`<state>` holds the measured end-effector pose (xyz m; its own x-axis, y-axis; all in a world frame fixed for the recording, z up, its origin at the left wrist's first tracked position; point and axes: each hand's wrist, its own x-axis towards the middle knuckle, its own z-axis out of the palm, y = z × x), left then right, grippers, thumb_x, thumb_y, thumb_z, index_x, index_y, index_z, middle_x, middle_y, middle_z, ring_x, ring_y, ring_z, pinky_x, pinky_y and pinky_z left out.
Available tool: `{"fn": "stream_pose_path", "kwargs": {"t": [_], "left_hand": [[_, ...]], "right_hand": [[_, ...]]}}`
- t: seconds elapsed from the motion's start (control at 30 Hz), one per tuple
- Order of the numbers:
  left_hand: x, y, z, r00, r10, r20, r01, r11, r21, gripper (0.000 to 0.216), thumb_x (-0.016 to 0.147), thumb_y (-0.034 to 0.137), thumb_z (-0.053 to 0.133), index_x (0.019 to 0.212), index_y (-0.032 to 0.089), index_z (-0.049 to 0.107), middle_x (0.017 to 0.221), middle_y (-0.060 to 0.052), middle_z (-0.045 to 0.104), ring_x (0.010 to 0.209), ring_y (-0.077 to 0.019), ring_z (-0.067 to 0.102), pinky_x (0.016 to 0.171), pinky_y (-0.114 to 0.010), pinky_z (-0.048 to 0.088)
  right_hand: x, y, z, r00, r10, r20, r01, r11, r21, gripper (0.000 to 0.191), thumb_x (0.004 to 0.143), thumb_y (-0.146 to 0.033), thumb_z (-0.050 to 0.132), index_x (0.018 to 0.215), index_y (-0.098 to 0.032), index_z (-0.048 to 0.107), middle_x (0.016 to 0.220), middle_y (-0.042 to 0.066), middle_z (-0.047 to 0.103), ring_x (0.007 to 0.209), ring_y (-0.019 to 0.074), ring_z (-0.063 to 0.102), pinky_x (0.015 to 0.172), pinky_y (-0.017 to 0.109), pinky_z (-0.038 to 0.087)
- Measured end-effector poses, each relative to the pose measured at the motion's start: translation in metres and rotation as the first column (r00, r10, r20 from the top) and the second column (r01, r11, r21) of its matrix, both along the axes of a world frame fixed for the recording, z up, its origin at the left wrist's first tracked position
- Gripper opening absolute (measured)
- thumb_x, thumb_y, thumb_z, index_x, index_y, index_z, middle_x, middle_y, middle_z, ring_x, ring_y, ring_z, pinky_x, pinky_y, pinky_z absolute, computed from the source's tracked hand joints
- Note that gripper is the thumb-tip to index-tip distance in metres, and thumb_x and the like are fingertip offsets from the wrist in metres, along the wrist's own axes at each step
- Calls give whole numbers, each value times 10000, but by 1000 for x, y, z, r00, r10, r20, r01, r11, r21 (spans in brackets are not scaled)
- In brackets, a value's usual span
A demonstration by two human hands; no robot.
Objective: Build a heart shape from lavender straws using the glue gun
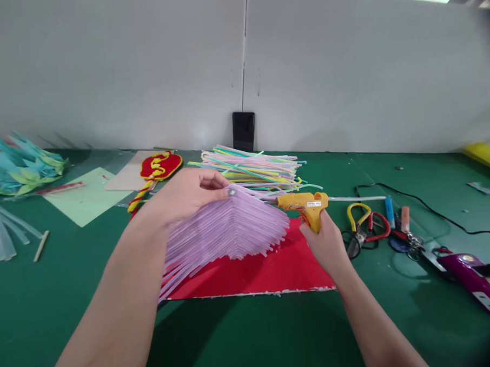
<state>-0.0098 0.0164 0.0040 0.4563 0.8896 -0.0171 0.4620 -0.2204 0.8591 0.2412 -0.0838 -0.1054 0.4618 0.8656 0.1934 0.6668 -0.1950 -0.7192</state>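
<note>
My left hand point(186, 194) is closed, pinching the top of a fan-shaped piece of glued lilac straws point(226, 230), which it holds tilted above a red sheet point(269, 271). My right hand point(324, 239) grips the handle of a yellow glue gun point(305, 202). The gun's nozzle points left, close to the upper right edge of the straw fan. A clear glue stick pokes out of the gun's back.
A pile of loose coloured straws point(254, 169) lies behind the fan, with a red-and-yellow ornament point(158, 165) to its left. Scissors point(362, 224), markers, keys and a purple tool point(470, 274) sit right. Pale green paper point(87, 196), glue sticks point(3, 232) and teal paper leaves point(19, 163) lie left. A black phone point(243, 130) leans on the white wall.
</note>
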Motion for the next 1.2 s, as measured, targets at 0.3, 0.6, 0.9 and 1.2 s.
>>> {"fn": "stream_pose_path", "kwargs": {"t": [0.3,0.6,0.9,1.2], "left_hand": [[-1,-3,2,1000,3,-1,-3,1000,10,134,730,254,665,806,143,667,775,-16,690,716,-110,603,672,-232,446],[-3,-3,5,1000,26,-12,-26,1000,-7,129,741,229,661,832,138,663,799,-15,689,736,-108,603,694,-233,442],[-3,-3,5,998,56,8,-56,998,-3,118,722,231,665,804,145,666,778,-16,689,727,-116,602,707,-251,447],[-7,-2,3,997,77,31,-77,997,-8,120,701,237,673,787,153,664,765,-14,687,716,-116,605,680,-241,447]], "right_hand": [[1,1,-2,1000,-12,1,12,1000,-29,207,667,-368,468,797,-206,459,626,-14,512,545,147,460,531,269,359],[2,0,-5,1000,-4,-28,3,999,-42,222,680,-368,476,826,-202,482,617,-25,497,531,146,454,533,271,360],[4,1,-6,999,-20,-33,19,999,-42,243,673,-371,483,844,-198,493,642,-9,527,556,161,485,548,275,371],[3,1,-5,1000,-23,-11,23,999,-38,231,669,-365,475,828,-199,490,643,-4,537,547,157,482,540,274,367]]}}
